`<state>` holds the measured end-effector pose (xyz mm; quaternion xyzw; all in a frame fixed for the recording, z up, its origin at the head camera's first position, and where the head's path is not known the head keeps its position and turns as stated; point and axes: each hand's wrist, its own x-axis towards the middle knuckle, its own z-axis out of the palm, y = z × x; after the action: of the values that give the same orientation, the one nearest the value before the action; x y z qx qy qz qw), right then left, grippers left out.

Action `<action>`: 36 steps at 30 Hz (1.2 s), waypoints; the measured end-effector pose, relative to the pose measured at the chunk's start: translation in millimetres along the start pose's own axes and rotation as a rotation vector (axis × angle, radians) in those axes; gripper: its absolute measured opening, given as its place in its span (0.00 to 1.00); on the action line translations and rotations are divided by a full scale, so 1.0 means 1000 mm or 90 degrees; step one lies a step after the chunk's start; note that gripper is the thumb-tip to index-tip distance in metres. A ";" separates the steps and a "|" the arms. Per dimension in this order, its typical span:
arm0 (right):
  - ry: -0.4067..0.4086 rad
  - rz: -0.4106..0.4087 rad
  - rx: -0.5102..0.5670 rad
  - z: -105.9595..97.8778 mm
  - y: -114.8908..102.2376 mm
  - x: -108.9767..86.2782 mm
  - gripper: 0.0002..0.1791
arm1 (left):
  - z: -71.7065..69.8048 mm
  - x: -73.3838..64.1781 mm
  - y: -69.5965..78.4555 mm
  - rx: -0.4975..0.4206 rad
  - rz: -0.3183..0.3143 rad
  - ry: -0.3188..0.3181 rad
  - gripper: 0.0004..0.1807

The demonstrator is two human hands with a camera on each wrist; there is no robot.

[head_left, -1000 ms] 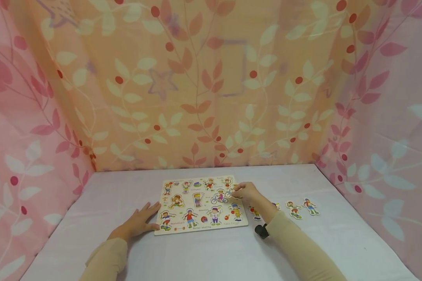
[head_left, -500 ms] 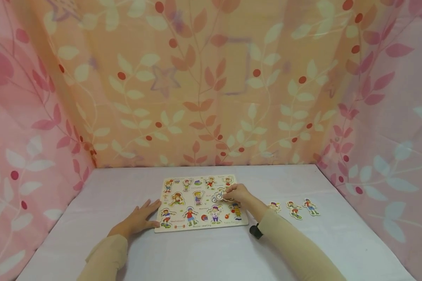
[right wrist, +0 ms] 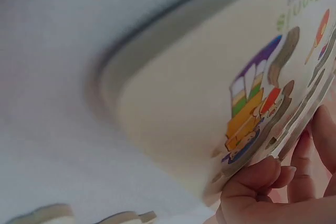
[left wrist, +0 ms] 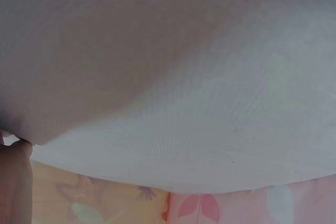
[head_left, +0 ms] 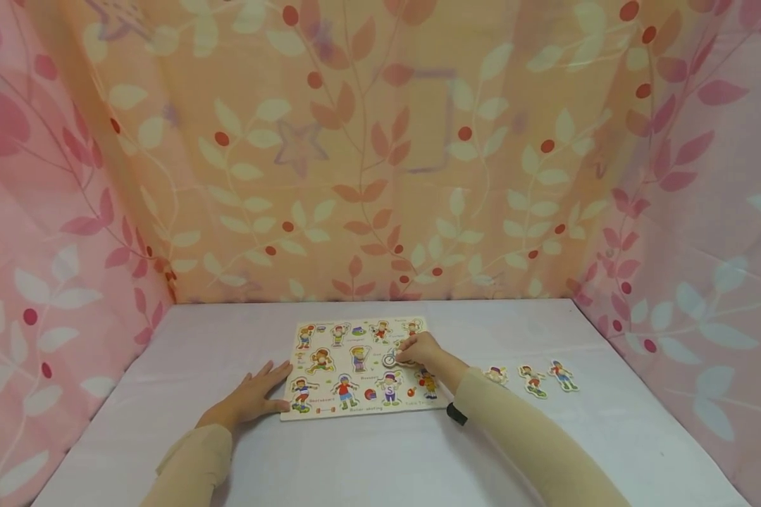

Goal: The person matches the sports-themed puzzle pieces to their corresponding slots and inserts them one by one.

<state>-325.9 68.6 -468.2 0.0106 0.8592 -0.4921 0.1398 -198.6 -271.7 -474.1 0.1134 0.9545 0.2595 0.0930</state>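
Observation:
A pale wooden puzzle board (head_left: 330, 414) with pictures of children at sports lies flat on the table. My left hand (head_left: 254, 394) rests beside its left edge, fingers spread, fingertips right at the board's side. Over the board's right middle my right hand (head_left: 421, 350) pinches a cyclist puzzle piece (head_left: 390, 358); one wheel shows and the fingers hide the rest. In the right wrist view my right hand (right wrist: 278, 187) is close over the board, near the table tennis figure (right wrist: 249, 114). The left wrist view catches only a bit of the left hand (left wrist: 16, 171) at its edge.
To the right of the board lie loose figure pieces: a partly hidden one in a cap (head_left: 496, 374), a skateboarder (head_left: 533, 381) and a roller skater (head_left: 564, 376). A white cloth covers the table (head_left: 330, 465). Patterned curtains (head_left: 368, 176) enclose the back and sides.
My right hand has moved left and slightly down with the cyclist piece, from the board's right edge to over the cyclist picture. My left hand stays at the left edge.

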 end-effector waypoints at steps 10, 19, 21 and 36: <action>-0.008 -0.010 -0.109 0.004 -0.008 0.005 0.09 | 0.001 -0.001 -0.001 0.009 -0.001 0.001 0.50; -0.017 -0.020 -0.118 0.005 -0.006 0.008 0.09 | 0.002 -0.001 -0.003 -0.003 0.001 0.002 0.50; -0.017 -0.024 -0.119 0.002 -0.004 0.007 0.07 | 0.002 0.001 0.000 0.001 0.002 -0.002 0.50; -0.012 -0.020 0.055 -0.039 -0.004 -0.019 0.16 | -0.001 0.000 0.003 0.010 -0.012 -0.006 0.50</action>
<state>-317.1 101.6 -441.1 -0.0015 0.8357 -0.5312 0.1393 -198.2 -269.9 -472.3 0.1066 0.9571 0.2508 0.0988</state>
